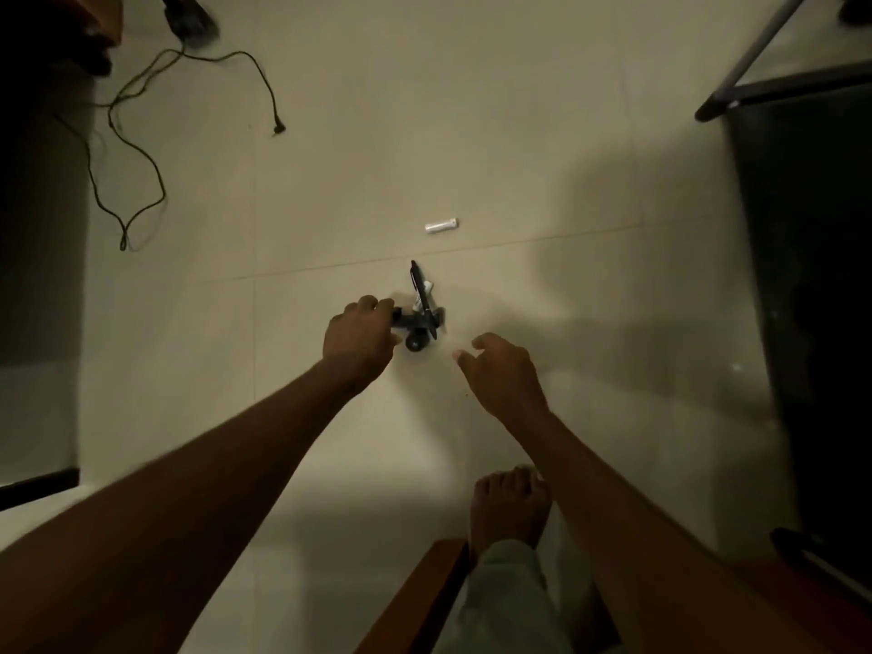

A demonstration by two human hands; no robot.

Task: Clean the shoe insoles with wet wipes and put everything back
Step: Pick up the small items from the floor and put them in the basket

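Note:
No shoe, insole or wet wipe is in view. On the pale tiled floor lies a small heap of dark items (417, 323) with a black pen (422, 295) across it and a round black piece (415, 343) at its near side. My left hand (361, 335) reaches down and its curled fingers touch the left end of the heap. My right hand (502, 370) hovers just right of the heap, fingers loosely bent, holding nothing. A small white tube (441, 225) lies farther out on the floor.
A black cable (141, 148) loops across the floor at far left, running from a dark adapter (191, 14). A dark cabinet (811, 276) stands at right with a metal leg (755, 54) above it. My bare foot (509, 507) and a wooden edge (415, 601) are near.

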